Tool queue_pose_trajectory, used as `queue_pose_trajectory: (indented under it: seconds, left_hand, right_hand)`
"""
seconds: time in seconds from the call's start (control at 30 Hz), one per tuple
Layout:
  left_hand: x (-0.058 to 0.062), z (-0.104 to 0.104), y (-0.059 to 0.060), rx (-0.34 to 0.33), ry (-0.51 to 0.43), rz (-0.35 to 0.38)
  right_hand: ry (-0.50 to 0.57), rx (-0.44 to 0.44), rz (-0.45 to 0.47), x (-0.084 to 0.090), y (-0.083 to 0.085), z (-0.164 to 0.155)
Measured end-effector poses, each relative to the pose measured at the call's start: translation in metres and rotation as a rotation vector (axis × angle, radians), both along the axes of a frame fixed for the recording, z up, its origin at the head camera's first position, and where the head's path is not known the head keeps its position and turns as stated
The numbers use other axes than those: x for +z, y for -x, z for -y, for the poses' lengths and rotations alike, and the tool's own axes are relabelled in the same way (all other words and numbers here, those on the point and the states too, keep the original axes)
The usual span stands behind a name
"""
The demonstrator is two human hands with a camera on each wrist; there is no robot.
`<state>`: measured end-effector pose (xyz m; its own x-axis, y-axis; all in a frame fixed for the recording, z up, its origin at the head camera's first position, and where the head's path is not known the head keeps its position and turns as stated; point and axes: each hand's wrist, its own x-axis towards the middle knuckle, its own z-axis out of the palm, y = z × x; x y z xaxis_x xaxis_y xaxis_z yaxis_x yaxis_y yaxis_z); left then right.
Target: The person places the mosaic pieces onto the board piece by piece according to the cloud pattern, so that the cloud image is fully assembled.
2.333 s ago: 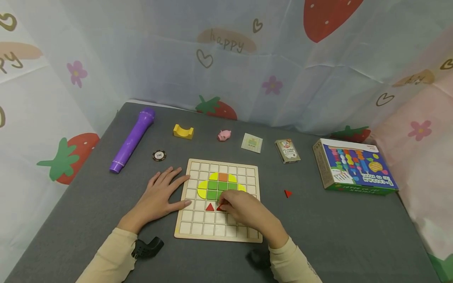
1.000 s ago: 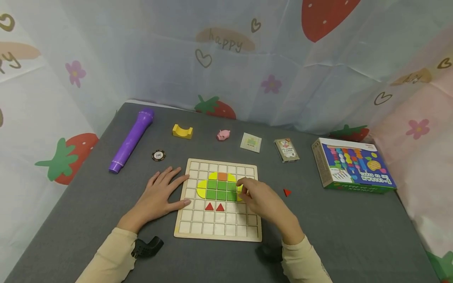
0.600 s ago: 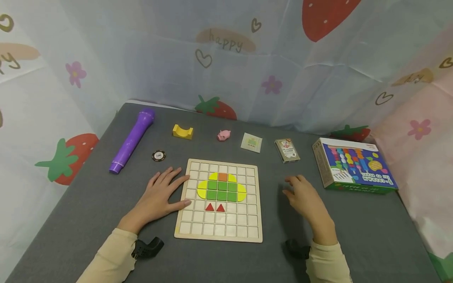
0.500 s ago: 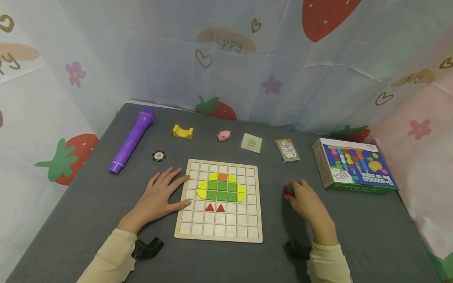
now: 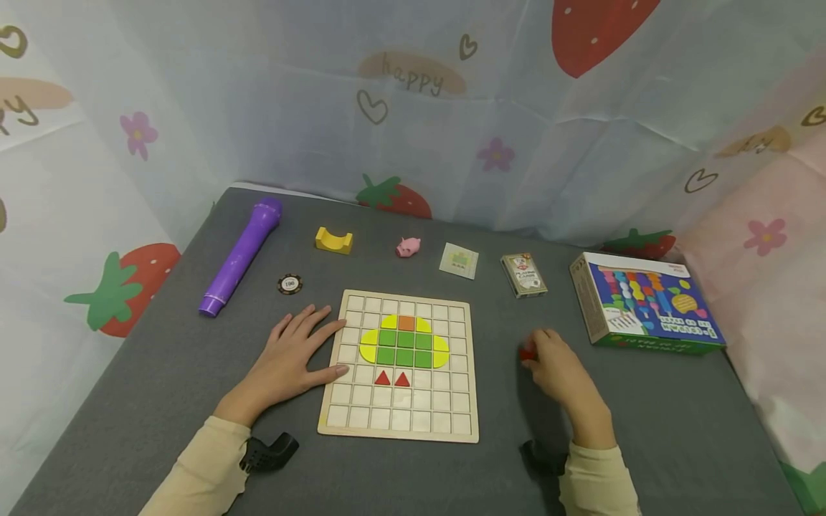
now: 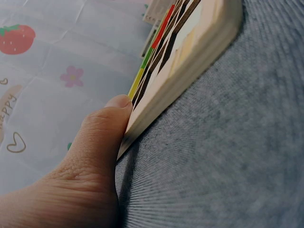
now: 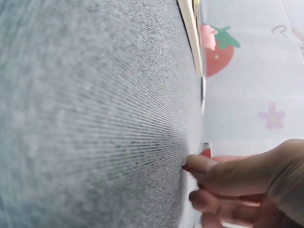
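My left hand (image 5: 284,362) lies spread beside the wooden grid board (image 5: 400,424), with its thumb and index fingertip on the board's left edge. In the left wrist view the thumb (image 6: 97,130) presses against that edge. On the board, green squares (image 5: 404,357), yellow quarter-round pieces (image 5: 368,352) and an orange square (image 5: 406,323) form one shape. Two red triangles (image 5: 383,378) sit just below it. Right of the board, my right hand (image 5: 558,365) pinches a third red triangle (image 5: 528,352) between thumb and fingertips, low over the table. Most of this triangle is hidden by the fingers.
Along the back stand a purple toy microphone (image 5: 240,256), a yellow arch block (image 5: 333,241), a pink pig (image 5: 408,247), a pattern card (image 5: 459,260) and a playing-card box (image 5: 524,275). A poker chip (image 5: 290,284) lies left; a large toy box (image 5: 648,304) is right.
My right hand has moved from the board rightward to the loose red triangle and taken hold of it. A second red triangle now sits released on the board. The left hand stays put.
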<state>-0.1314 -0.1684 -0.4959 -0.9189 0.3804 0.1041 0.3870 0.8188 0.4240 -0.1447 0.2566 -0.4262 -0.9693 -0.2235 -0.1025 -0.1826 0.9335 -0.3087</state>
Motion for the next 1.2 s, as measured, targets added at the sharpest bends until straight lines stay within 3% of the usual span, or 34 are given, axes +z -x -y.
queue_pose_trajectory:
  seconds: [0.23, 0.47, 0.83, 1.0, 1.2]
  left_hand:
    - [0.001, 0.000, 0.000, 0.002, -0.002, 0.007]
    - [0.001, 0.000, 0.000, 0.001, -0.005, 0.011]
    - [0.000, 0.000, 0.001, 0.001, -0.007, 0.002]
    - [-0.001, 0.000, 0.002, 0.002, -0.003, -0.006]
    - [0.000, 0.000, 0.000, 0.000, -0.004, -0.003]
  right_hand:
    - [0.052, 0.061, -0.107, 0.007, 0.000, 0.011]
    - [0.145, 0.191, -0.208, 0.015, -0.010, 0.042]
    - [0.244, 0.422, -0.031, 0.001, -0.022, 0.088]
    - [0.238, 0.489, -0.032, -0.005, -0.026, 0.099]
    - [0.205, 0.472, -0.062, -0.009, -0.023, 0.108]
